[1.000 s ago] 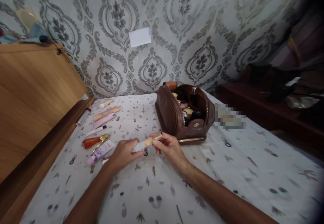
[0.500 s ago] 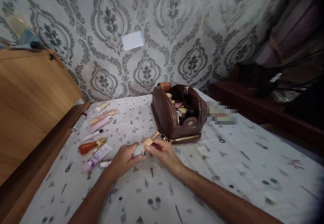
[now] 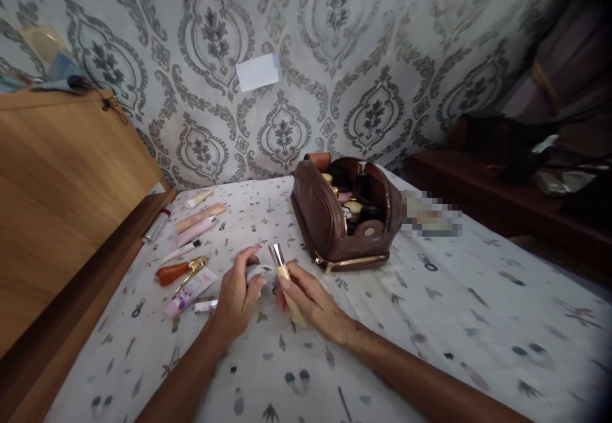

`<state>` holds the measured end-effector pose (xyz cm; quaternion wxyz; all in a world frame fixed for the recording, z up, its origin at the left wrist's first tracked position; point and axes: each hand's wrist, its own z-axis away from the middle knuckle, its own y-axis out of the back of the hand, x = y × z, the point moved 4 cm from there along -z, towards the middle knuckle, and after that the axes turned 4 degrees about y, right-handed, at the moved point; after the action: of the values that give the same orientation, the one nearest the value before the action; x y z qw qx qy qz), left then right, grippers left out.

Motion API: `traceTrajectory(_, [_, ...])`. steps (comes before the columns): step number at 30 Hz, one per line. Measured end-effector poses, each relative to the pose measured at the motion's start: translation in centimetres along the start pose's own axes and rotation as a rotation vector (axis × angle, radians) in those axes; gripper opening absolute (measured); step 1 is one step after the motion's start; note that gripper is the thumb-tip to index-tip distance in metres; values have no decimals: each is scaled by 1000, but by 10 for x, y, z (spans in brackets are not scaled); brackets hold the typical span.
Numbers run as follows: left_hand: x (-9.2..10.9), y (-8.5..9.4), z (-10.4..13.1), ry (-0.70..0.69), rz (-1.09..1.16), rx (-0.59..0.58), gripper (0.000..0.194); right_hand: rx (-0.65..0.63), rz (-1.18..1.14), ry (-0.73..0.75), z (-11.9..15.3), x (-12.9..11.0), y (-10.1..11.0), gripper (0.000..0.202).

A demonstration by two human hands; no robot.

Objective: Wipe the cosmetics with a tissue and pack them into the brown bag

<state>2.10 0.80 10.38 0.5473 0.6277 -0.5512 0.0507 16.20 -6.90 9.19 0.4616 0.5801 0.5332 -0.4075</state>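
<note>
My right hand (image 3: 313, 302) grips a beige tube with a shiny cap (image 3: 283, 271), held tilted, cap end up. Beside it my left hand (image 3: 239, 292) is closed around a crumpled white cloth (image 3: 258, 272); the cloth and the tube are slightly apart. Behind my right hand stands an open brown bag (image 3: 318, 219) packed with small cosmetics. Left of my hands lie an orange bottle with a gold top (image 3: 173, 274), a purple and white tube (image 3: 190, 292), a small clear-and-white item (image 3: 205, 305) and a pink tube (image 3: 195, 231).
Farther left are a silver tube (image 3: 157, 225), a peach tube (image 3: 201, 217), a cream tube (image 3: 198, 199) and a thin white tube (image 3: 180, 252). A wooden cabinet (image 3: 71, 219) borders the patterned sheet (image 3: 382, 372). At the right stands a dark red ledge (image 3: 468, 187).
The beige tube has turned more upright in my right hand, and my left hand with the cloth has moved away from it. The view has shifted slightly.
</note>
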Motion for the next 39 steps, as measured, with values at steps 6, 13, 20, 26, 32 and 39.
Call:
traceTrajectory(6, [11, -3, -1, -65, -66, 3, 29, -130, 12, -38, -1, 14, -9, 33])
traceTrajectory(13, [3, 3, -9, 209, 218, 27, 38, -149, 81, 49, -1, 13, -11, 25])
traceTrajectory(20, [-8, -7, -11, 455, 722, -203, 35, -96, 273, 39, -1, 8, -10, 14])
traceTrajectory(26, [-2, -8, -13, 497, 873, -234, 35, -55, 311, 58, 1, 7, -6, 12])
traceTrajectory(32, [-1, -8, -12, 519, 939, -213, 28, -43, 247, 164, -1, 7, -6, 22])
traceTrajectory(39, [2, -8, -8, 582, 824, -195, 37, 74, 247, 315, -1, -7, 2, 34])
